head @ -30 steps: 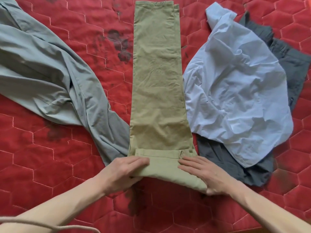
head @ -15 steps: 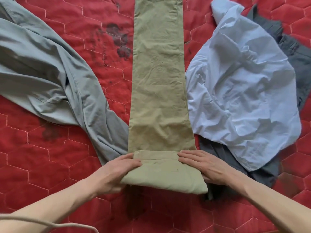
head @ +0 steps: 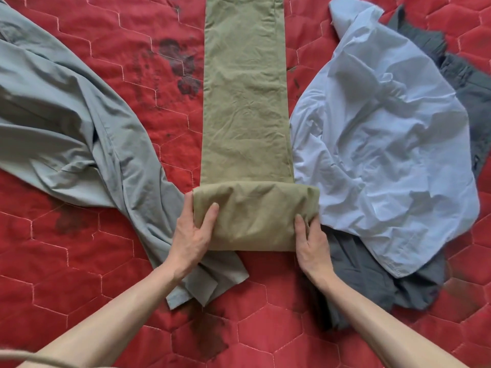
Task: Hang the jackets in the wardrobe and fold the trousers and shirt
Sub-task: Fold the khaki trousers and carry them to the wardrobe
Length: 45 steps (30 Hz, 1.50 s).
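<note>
On the red quilted bed, khaki trousers lie lengthwise between a grey-green garment and a pale blue shirt. Both hands, left and right, grip the ends of their rolled-up near portion.

I have one camera only, worn on person's head. It looks forward and down, almost straight down, onto red quilt. View is close and wide. Both arms come in from bottom edge. Left hand and right hand sit low in middle. Green trousers run up middle and off top edge. Grey cloth runs off left edge. Pale blue shirt sits right. No second view, so nothing shared.
</note>
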Each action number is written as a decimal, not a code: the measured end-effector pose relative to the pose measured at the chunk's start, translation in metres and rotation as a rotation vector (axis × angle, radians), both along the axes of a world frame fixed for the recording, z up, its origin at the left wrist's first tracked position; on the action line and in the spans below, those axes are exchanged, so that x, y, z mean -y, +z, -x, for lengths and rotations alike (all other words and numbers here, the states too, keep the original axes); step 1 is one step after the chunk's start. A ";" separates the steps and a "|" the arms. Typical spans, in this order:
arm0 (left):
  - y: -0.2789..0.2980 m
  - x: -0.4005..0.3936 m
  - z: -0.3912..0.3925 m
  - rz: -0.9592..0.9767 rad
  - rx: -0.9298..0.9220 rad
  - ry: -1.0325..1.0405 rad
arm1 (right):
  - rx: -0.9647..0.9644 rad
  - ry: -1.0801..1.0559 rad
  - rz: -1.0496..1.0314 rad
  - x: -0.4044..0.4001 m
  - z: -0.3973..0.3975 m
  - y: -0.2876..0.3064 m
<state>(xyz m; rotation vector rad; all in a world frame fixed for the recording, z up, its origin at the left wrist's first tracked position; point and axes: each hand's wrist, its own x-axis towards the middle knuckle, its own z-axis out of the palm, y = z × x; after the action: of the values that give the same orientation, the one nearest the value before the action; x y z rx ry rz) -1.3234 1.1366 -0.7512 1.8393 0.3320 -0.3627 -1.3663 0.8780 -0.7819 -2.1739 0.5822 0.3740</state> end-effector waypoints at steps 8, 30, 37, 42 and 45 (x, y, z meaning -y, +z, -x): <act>-0.036 -0.009 -0.019 -0.176 -0.076 -0.056 | 0.075 0.070 0.389 -0.014 -0.030 -0.023; -0.060 0.011 -0.011 -0.909 0.437 -0.716 | 0.422 0.572 0.566 -0.017 -0.044 -0.048; -0.076 0.001 -0.030 -0.943 0.426 -0.815 | 0.361 0.558 0.494 -0.009 -0.050 -0.060; -0.074 0.002 -0.032 -0.913 0.411 -0.822 | 0.340 0.588 0.466 -0.005 -0.053 -0.061; -0.062 -0.001 -0.030 -0.873 0.456 -0.948 | 0.333 0.611 0.457 -0.003 -0.052 -0.060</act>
<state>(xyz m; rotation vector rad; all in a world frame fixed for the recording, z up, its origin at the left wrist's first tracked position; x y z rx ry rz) -1.2933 1.1373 -0.8134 2.7849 -0.8728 -0.4483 -1.3144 0.8813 -0.8420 -2.7594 -0.2230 0.1932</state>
